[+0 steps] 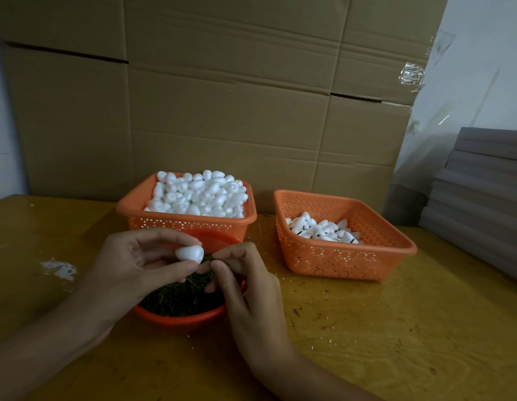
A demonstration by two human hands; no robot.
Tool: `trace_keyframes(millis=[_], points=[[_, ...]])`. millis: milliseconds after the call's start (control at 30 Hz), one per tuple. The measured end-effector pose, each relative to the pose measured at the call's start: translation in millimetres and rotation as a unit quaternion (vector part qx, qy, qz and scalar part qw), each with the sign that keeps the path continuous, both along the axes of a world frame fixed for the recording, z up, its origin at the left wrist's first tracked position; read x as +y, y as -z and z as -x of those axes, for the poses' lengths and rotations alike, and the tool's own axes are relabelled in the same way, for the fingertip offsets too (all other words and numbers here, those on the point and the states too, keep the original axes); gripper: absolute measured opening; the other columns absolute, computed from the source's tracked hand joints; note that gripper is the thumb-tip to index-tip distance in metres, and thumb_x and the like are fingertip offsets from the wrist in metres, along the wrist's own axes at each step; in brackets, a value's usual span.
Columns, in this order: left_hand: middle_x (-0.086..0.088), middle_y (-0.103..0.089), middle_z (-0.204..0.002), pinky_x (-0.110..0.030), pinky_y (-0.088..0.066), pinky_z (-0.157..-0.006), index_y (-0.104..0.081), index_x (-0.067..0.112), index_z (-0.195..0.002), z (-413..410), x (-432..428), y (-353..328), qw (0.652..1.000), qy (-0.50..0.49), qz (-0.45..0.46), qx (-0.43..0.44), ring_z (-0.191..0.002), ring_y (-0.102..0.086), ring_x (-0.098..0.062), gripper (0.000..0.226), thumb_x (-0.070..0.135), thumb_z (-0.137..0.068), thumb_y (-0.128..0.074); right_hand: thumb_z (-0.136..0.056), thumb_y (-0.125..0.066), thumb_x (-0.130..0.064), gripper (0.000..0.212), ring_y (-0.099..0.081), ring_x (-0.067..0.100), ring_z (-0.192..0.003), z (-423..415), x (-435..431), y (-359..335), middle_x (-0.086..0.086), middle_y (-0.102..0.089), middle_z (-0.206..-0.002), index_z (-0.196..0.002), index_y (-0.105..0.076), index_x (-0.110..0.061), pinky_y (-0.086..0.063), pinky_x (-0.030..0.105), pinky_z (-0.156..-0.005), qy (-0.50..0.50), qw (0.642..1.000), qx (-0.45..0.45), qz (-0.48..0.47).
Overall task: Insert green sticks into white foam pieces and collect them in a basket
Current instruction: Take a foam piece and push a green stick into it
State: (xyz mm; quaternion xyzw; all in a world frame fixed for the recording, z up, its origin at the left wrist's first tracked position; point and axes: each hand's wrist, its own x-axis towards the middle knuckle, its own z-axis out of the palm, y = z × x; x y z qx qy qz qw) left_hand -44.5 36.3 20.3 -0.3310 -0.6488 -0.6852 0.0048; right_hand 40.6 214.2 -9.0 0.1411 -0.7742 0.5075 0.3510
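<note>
Wooden table (396, 328), cardboard (222, 111) behind: left fingers (189, 266) pinch foam (190, 252), right fingers (222, 269) pinch stick (208, 258).

Both forearms reached in from below, hands meeting. The left grip (141, 256) pinched a foam piece (190, 252) between thumb and fingertips. The right grip (245, 287), fingers curled, pinched a stick (207, 257) at it.

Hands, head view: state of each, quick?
Left hand: holds a white foam piece in its fingers.
Right hand: pinches a green stick at the foam piece.
</note>
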Motion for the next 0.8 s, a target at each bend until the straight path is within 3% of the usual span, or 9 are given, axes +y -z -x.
trace_keyframes(millis=[133, 233, 367, 500, 567, 700, 800], points=[[-0.007, -0.081, -0.105, -0.026, -0.063, -0.071, -0.083, 0.024, -0.100, -1.0, -0.7, -2.7, 1.000, 0.016, 0.022, 0.013, -0.099, -0.079, -0.023, 0.039, 0.030, -0.065, -0.098, -0.109, -0.058, -0.023, 0.007, -0.072, 0.013, -0.078, 0.3, 0.5, -0.2, -0.010, -0.076, -0.094, -0.106, -0.059, -0.017, -0.051, 0.022, -0.070, 0.004, 1.000, 0.004, -0.012], [-0.009, -0.081, -0.104, -0.028, -0.064, -0.073, -0.083, 0.023, -0.102, -1.3, -1.3, -4.1, 0.999, 0.024, 0.026, 0.016, -0.097, -0.079, -0.025, 0.043, 0.035, -0.062, -0.093, -0.109, -0.058, -0.024, 0.008, -0.071, 0.014, -0.077, 0.1, 0.4, -0.6, -0.012, -0.077, -0.096, -0.105, -0.058, -0.017, -0.054, 0.030, -0.072, 0.000, 1.000, -0.003, -0.016], [-0.009, -0.081, -0.103, -0.027, -0.064, -0.077, -0.083, 0.025, -0.101, -1.5, -1.0, -4.5, 0.999, 0.033, 0.034, 0.028, -0.095, -0.080, -0.026, 0.041, 0.023, -0.062, -0.096, -0.107, -0.061, -0.026, 0.010, -0.073, 0.013, -0.079, 0.4, 0.5, 0.6, -0.011, -0.078, -0.094, -0.103, -0.059, -0.017, -0.057, 0.039, -0.075, -0.004, 1.000, -0.011, -0.024], [-0.006, -0.081, -0.105, -0.026, -0.063, -0.079, -0.083, 0.025, -0.101, -1.9, -1.8, -5.6, 0.998, 0.034, 0.042, 0.031, -0.100, -0.079, -0.023, 0.041, 0.023, -0.064, -0.100, -0.102, -0.069, -0.022, 0.008, -0.073, 0.007, -0.081, 1.7, 2.5, 0.1, -0.011, -0.076, -0.087, -0.098, -0.071, -0.015, -0.052, 0.019, -0.072, 0.018, 1.000, 0.016, -0.007], [-0.007, -0.081, -0.106, -0.028, -0.064, -0.079, -0.083, 0.025, -0.101, -1.2, -1.9, -5.4, 0.998, 0.035, 0.043, 0.027, -0.102, -0.078, -0.023, 0.040, 0.024, -0.064, -0.099, -0.100, -0.072, -0.022, 0.004, -0.071, 0.005, -0.082, 1.8, 2.7, 1.6, -0.015, -0.075, -0.089, -0.098, -0.075, -0.020, -0.049, 0.016, -0.072, 0.043, 0.999, 0.027, -0.020], [-0.007, -0.081, -0.106, -0.027, -0.064, -0.075, -0.083, 0.022, -0.097, -0.4, -1.7, -5.1, 0.999, 0.030, 0.019, 0.017, -0.100, -0.078, -0.024, 0.036, 0.017, -0.062, -0.090, -0.104, -0.065, -0.024, 0.011, -0.071, 0.003, -0.091, 2.3, 1.4, 4.9, -0.017, -0.075, -0.100, -0.109, -0.074, -0.025, -0.055, 0.033, -0.076, 0.071, 0.994, 0.037, -0.075], [-0.006, -0.081, -0.105, -0.024, -0.063, -0.079, -0.084, 0.023, -0.096, -0.1, -1.2, -4.7, 0.999, 0.032, 0.024, 0.027, -0.100, -0.078, -0.021, 0.037, 0.017, -0.060, -0.088, -0.104, -0.063, -0.025, 0.003, -0.071, 0.008, -0.087, 4.4, 1.9, 8.0, -0.015, -0.072, -0.096, -0.106, -0.062, -0.027, -0.055, 0.042, -0.071, 0.057, 0.996, 0.031, -0.068]])
